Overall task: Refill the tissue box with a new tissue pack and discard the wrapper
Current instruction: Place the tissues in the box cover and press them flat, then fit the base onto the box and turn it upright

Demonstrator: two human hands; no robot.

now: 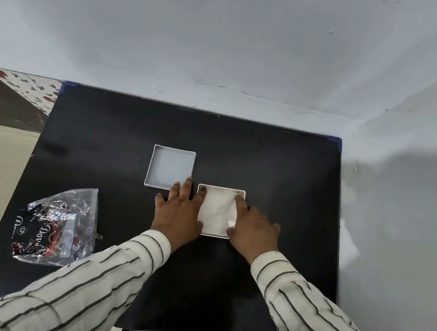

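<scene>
A white square tissue box [221, 189] sits open on the black table, filled with white tissues [217, 210]. My left hand [178, 210] lies flat at the box's left side, fingers spread, one fingertip reaching into its far left corner. On the right side, my right hand [254, 229] presses fingers down on the tissues, thumb at the near edge. The box's white lid [170, 168] lies upturned just left and behind. The crumpled clear wrapper [59, 226] with dark print rests at the table's near left.
The black table [282, 169] stands in a corner, with a pale wall behind it and another along its right edge. Blue tape marks its corners. Floor shows to the left.
</scene>
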